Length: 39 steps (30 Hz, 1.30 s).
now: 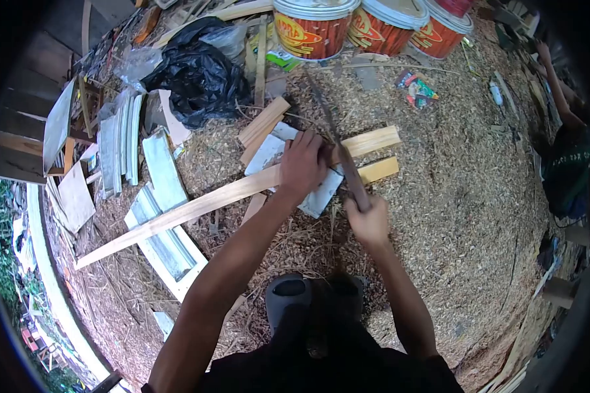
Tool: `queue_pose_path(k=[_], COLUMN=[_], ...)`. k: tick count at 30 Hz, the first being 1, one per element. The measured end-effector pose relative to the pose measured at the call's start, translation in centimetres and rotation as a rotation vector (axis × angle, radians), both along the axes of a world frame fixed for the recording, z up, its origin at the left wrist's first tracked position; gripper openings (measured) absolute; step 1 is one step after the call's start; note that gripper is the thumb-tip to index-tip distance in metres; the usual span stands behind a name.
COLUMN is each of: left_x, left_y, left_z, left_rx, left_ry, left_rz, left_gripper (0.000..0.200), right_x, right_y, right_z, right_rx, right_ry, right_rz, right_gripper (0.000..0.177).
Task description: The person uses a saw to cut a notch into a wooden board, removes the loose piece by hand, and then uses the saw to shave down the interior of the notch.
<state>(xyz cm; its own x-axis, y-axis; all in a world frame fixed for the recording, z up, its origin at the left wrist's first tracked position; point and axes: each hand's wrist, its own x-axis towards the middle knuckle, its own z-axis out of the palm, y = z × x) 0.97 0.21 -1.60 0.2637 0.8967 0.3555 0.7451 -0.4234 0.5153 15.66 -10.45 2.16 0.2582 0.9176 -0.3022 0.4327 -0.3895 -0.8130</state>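
My left hand [301, 167] is closed over a long pale wooden strip [203, 202], pressing it onto a white-painted block [263, 154]. The strip runs from lower left to upper right, past the block. My right hand [368, 221] grips a machete [342, 144] by its near end; the long dark blade points away from me and crosses over the strip just right of my left hand. Short wood offcuts [263, 122] lie at the block's far left side. A yellowish wood piece [379, 169] sticks out at its right.
Wood chips cover the ground [452, 216]. Orange paint buckets [313, 33] stand at the back, beside a black plastic bag [200, 75]. White-painted boards [164, 170] lie to the left. Another person [568, 164] is at the right edge. My sandals [288, 298] are close below the block.
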Motion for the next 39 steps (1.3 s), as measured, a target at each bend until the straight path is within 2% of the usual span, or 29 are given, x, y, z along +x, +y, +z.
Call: queue_pose_path(k=[1, 4, 6, 8, 11, 13, 15, 16, 17, 20, 23, 25, 26, 28, 29, 31, 33, 34, 36, 38, 39], left_x=[0.1, 0.2, 0.0, -0.1, 0.0, -0.1, 0.0, 0.0, 0.1, 0.1, -0.1, 0.0, 0.0, 0.0, 0.0, 0.1, 0.1, 0.1, 0.3, 0.2, 0.0], left_y=[-0.1, -0.1, 0.2, -0.1, -0.2, -0.1, -0.2, -0.1, -0.1, 0.0, -0.1, -0.2, -0.2, -0.1, 0.0, 0.0, 0.0, 0.1, 0.1, 0.0, 0.0], left_z=[-0.1, -0.3, -0.3, -0.6, -0.2, 0.0, 0.0, -0.1, -0.1, -0.5, -0.5, -0.4, -0.5, -0.6, -0.5, -0.3, -0.3, -0.2, -0.2, -0.1, -0.1], left_rx=[0.008, -0.033, -0.022, -0.033, -0.036, -0.047, -0.062, -0.053, -0.046, -0.015, -0.002, -0.022, -0.031, -0.016, -0.016, -0.009, -0.019, -0.026, -0.014, -0.059, -0.053], left_ry=[0.014, -0.013, -0.021, -0.03, -0.031, -0.016, -0.003, -0.01, -0.021, -0.036, -0.042, -0.051, -0.049, -0.061, -0.054, -0.042, -0.046, -0.053, -0.069, -0.002, -0.001], left_rz=[0.023, 0.031, 0.038, 0.056, 0.035, 0.033, 0.018, 0.02, 0.022, 0.023, 0.037, 0.036, 0.046, 0.03, 0.023, 0.037, 0.025, 0.023, 0.013, 0.038, 0.048], left_gripper=[0.012, 0.013, 0.012, 0.012, 0.012, 0.012, 0.011, 0.012, 0.013, 0.013, 0.013, 0.014, 0.014, 0.014, 0.014, 0.015, 0.016, 0.016, 0.016, 0.015, 0.015], right_x=[0.0, 0.9, 2.6, 3.4, 3.0, 3.9, 0.6, 0.0, -0.3, 0.2, 2.8, 3.9, 3.7, 3.1, 3.2, 2.4, 0.0, -0.4, 0.3, 0.5, 0.9], right_y=[0.7, -2.3, -8.0, -12.5, -12.3, -9.9, -1.9, 0.6, 1.9, 0.1, -8.2, -13.7, -13.8, -14.3, -12.7, -7.6, -0.4, 1.1, 0.7, -2.3, -4.9], right_z=[-0.5, 0.0, -0.8, 0.5, 1.3, -4.8, 0.1, 0.3, 1.4, 2.0, 0.7, 0.5, 0.4, 0.5, -0.3, -2.7, 0.5, 0.9, -0.9, -0.1, 0.0], right_rx=[0.103, 0.022, 0.16, -0.078, -0.022, 0.128, -0.034, -0.045, -0.015, -0.017, -0.042, -0.041, -0.05, 0.005, -0.024, 0.146, -0.01, -0.01, 0.057, 0.024, 0.084], right_ry=[0.007, 0.131, -0.243, 0.018, 0.001, -0.226, 0.143, 0.024, 0.026, 0.162, -0.063, 0.018, 0.019, 0.034, 0.055, -0.101, 0.061, 0.065, 0.077, 0.181, 0.064], right_rz=[0.046, -0.05, 0.122, -0.037, -0.117, -0.025, -0.064, -0.016, 0.035, -0.1, -0.001, -0.043, -0.033, -0.175, -0.121, -0.048, -0.049, -0.044, 0.005, -0.075, -0.047], right_gripper=[0.032, 0.033, 0.03, 0.026, 0.024, 0.025, 0.028, 0.03, 0.03, 0.028, 0.025, 0.023, 0.023, 0.022, 0.023, 0.026, 0.029, 0.03, 0.03, 0.029, 0.029])
